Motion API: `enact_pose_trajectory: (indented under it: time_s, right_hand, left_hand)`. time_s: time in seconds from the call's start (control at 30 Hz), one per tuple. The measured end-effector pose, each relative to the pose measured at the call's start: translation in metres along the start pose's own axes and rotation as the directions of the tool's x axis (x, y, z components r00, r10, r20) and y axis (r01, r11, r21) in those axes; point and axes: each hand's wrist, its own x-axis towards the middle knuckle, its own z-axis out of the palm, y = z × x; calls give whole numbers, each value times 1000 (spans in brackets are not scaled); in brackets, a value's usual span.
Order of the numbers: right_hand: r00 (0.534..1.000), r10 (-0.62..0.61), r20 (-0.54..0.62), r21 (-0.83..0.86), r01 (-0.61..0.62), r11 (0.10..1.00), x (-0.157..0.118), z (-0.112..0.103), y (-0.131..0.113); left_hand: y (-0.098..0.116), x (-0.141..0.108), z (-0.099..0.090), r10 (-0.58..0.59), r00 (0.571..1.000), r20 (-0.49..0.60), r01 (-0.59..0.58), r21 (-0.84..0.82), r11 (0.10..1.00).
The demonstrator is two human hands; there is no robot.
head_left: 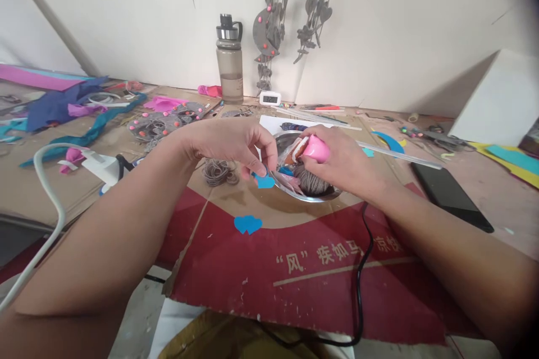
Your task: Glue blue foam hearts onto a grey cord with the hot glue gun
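Pinching left fingers (257,166) on blue cutout (265,182)

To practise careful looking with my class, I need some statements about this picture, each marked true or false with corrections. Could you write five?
1. The left hand holds a blue cutout. True.
2. The right hand also holds a blue cutout. False: it holds a pink item.
3. A ball of grey yarn lies in the metal bowl. True.
4. The metal bowl is the rightmost thing in view. False: a black phone lies farther right.
5. The bottle stands left of the white digital clock. True.
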Motion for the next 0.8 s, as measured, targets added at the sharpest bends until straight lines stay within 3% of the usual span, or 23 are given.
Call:
enact_pose_trajectory:
  time_s: [0.13, 0.37, 0.57, 0.7, 0.8]
  right_hand:
    - [1000, 5, -5, -6, -5, 1000, 0, 0, 0]
    - [1000, 10, 4, -21, -10, 1000, 0, -1, -1]
    - [1000, 21, -11, -10, -21, 1000, -1, 1, 0]
    - [1000, 30, -6, -22, -30, 999, -1, 1, 0]
    - [1000, 21, -5, -22, -21, 1000, -1, 2, 1]
  left_hand:
    - [1, -1, 1, -42, 999, 15, 42, -7, 999]
    - [2, -1, 2, -45, 988, -146, 58, 84, 995]
    - [-3, 0, 2, -36, 998, 45, 33, 65, 997]
    - [-5, -1, 1, -16, 999, 34, 16, -1, 1000]
    - [-4, -1, 3, -33, 994, 103, 32, 6, 999]
